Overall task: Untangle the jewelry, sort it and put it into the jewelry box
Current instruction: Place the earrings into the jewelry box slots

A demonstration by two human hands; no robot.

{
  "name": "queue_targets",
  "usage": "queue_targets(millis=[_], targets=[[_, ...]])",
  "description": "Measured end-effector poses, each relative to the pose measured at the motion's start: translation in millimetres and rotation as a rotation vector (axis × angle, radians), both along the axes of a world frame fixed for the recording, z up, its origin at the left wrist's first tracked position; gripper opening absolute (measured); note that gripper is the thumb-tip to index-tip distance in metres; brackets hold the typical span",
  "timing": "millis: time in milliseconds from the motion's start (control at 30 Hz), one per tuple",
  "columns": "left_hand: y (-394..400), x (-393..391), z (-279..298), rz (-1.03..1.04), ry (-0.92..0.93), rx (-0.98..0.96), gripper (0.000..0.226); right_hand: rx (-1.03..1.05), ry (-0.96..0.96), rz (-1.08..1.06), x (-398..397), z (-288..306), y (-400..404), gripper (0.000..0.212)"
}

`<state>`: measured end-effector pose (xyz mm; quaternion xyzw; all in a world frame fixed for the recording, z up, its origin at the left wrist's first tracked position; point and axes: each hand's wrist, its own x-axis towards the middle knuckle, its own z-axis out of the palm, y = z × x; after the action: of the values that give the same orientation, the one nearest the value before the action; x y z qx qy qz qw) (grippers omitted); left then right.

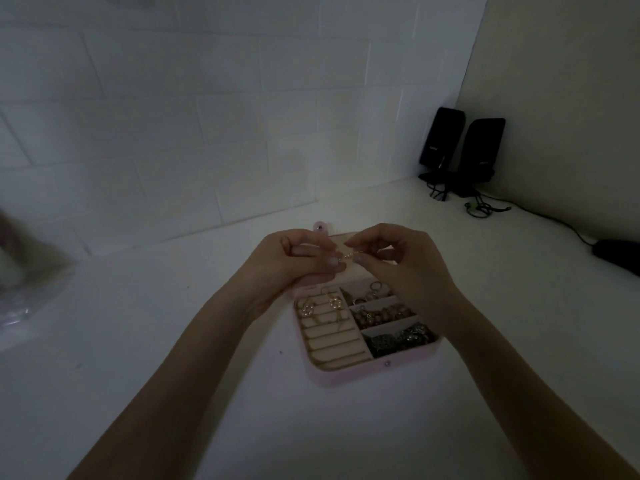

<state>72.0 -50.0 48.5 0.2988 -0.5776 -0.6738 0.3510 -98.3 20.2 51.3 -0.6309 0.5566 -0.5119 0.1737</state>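
Observation:
A pink jewelry box (349,374) lies open on the white counter, its lid folded back under my hands. Both hands hover above the box. My left hand (298,261) and my right hand (405,265) pinch a thin gold chain (349,255) between their fingertips. The box's left part holds gold hoop earrings (320,304) and a gold chain across the ring rolls. Rings (372,292), pinkish beads (384,312) and dark metal pieces (403,339) fill the three right compartments.
Two black speakers (460,150) with cables (485,207) stand in the back right corner. A dark object (618,254) lies at the right edge. A tiled wall rises behind the counter. Clear plastic (20,306) sits at the far left.

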Motion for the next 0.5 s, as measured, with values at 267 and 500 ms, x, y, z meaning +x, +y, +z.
queue_targets(millis=[267,500], targets=[[-0.1,0.2,1.6,0.086,0.065,-0.116,0.010,-0.007,0.032,-0.036,-0.7,-1.0,-0.2,0.012],[-2.4,0.6,0.3,0.155,0.095,-0.202,0.014,-0.019,0.054,-0.010,4.0,-0.3,2.4,0.009]])
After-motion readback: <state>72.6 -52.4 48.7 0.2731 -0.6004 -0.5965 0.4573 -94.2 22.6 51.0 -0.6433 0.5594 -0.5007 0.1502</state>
